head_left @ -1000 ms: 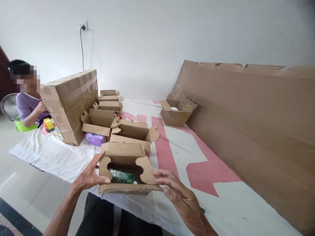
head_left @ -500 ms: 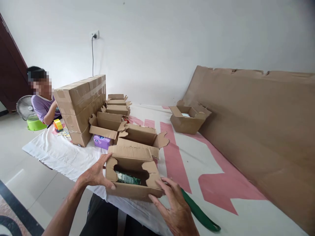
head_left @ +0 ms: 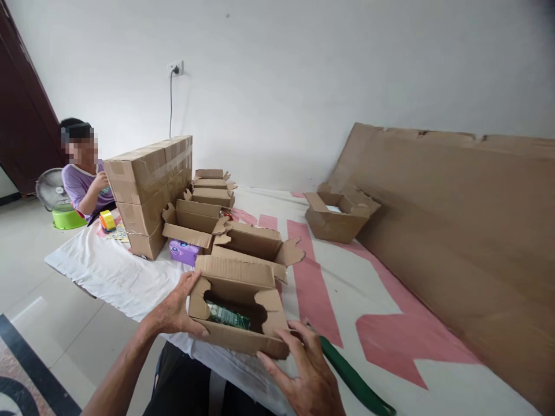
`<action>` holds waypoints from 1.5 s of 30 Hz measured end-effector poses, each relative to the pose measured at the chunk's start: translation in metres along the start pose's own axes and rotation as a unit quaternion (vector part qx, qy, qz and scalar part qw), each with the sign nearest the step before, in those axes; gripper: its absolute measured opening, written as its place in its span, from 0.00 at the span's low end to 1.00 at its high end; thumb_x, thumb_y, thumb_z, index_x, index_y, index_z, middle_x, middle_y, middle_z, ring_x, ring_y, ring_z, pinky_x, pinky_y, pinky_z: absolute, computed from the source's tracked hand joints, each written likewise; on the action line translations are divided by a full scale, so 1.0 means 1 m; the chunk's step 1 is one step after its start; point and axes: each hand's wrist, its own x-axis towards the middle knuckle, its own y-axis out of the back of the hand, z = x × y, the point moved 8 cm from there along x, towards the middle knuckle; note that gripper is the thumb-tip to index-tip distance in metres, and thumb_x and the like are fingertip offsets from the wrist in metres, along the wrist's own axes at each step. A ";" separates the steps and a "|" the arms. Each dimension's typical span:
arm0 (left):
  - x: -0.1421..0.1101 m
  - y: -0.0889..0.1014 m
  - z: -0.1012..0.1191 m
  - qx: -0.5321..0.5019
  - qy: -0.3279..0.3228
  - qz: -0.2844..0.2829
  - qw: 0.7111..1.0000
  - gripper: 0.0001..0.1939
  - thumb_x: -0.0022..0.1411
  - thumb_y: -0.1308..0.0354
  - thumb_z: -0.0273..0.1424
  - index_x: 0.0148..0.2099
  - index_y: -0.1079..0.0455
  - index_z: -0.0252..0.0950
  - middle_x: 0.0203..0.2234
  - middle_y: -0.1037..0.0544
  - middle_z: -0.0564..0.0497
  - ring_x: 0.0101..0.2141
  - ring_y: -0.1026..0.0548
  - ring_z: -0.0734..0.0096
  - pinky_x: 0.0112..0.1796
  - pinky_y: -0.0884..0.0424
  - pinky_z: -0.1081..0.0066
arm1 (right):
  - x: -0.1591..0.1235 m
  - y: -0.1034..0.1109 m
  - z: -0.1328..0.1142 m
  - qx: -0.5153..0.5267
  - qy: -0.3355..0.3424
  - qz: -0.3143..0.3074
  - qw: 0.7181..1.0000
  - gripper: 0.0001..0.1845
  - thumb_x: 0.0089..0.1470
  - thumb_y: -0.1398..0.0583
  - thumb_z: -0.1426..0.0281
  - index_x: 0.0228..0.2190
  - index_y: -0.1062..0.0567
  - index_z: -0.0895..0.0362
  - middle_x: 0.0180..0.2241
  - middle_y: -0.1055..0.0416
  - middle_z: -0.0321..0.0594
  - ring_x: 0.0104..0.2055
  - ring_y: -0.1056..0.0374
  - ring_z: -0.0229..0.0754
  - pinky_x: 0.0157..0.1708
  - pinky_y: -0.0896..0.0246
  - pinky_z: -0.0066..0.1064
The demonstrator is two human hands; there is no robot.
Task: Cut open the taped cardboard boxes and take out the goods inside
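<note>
An open cardboard box [head_left: 236, 338] sits at the near edge of the table, its flaps raised or folded in at the sides. Inside it lies a green packet [head_left: 229, 315] with pale print. My left hand [head_left: 177, 309] grips the box's left end, thumb along the front wall and fingers behind the corner. At the opposite end, my right hand [head_left: 306, 367] holds the front right corner between thumb and fingers. A green strap-like thing [head_left: 355, 375] lies beside my right hand, partly hidden by it.
Beyond stand several open boxes [head_left: 255, 240], a purple pack [head_left: 184, 252] and a stack of taped boxes [head_left: 150, 196]. Another open box [head_left: 338, 222] is near a leaning cardboard sheet [head_left: 455, 231]. A person [head_left: 89, 185] sits behind the stack, near yellow tape [head_left: 107, 220].
The view has shifted slightly, moving the scene right and down in the picture. Both my hands stay on the box, which looks a little more turned.
</note>
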 end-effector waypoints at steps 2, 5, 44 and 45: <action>-0.004 0.001 0.002 0.008 -0.011 0.022 1.000 0.72 0.43 0.17 0.48 0.82 0.52 0.43 0.74 0.44 0.36 0.74 0.45 0.32 0.74 0.49 0.38 | 0.003 0.002 -0.005 -0.002 -0.018 -0.004 1.000 0.13 0.67 0.36 0.59 0.49 0.25 0.51 0.52 0.29 0.53 0.51 0.24 0.59 0.44 0.20 0.48; -0.007 0.007 0.007 0.025 -0.023 0.050 0.998 0.66 0.50 0.20 0.44 0.82 0.53 0.45 0.75 0.45 0.37 0.75 0.46 0.34 0.73 0.49 0.37 | 0.008 0.000 -0.011 -0.008 -0.051 -0.011 0.999 0.11 0.65 0.35 0.63 0.48 0.25 0.51 0.53 0.29 0.52 0.53 0.24 0.58 0.47 0.20 0.49; -0.007 -0.019 0.021 0.124 -0.040 0.103 0.986 0.58 0.54 0.29 0.63 0.77 0.41 0.39 0.75 0.42 0.28 0.73 0.41 0.30 0.68 0.40 0.34 | 0.098 -0.116 -0.039 -0.071 0.002 -0.603 0.795 0.20 0.59 0.34 0.68 0.50 0.17 0.65 0.53 0.19 0.63 0.59 0.23 0.65 0.57 0.33 0.43; -0.007 -0.019 0.021 0.122 -0.035 0.103 0.987 0.58 0.54 0.29 0.63 0.77 0.41 0.39 0.75 0.42 0.28 0.73 0.41 0.30 0.68 0.40 0.34 | 0.096 -0.120 -0.039 -0.073 0.013 -0.603 0.794 0.20 0.59 0.34 0.69 0.51 0.17 0.64 0.53 0.19 0.62 0.59 0.23 0.65 0.57 0.32 0.43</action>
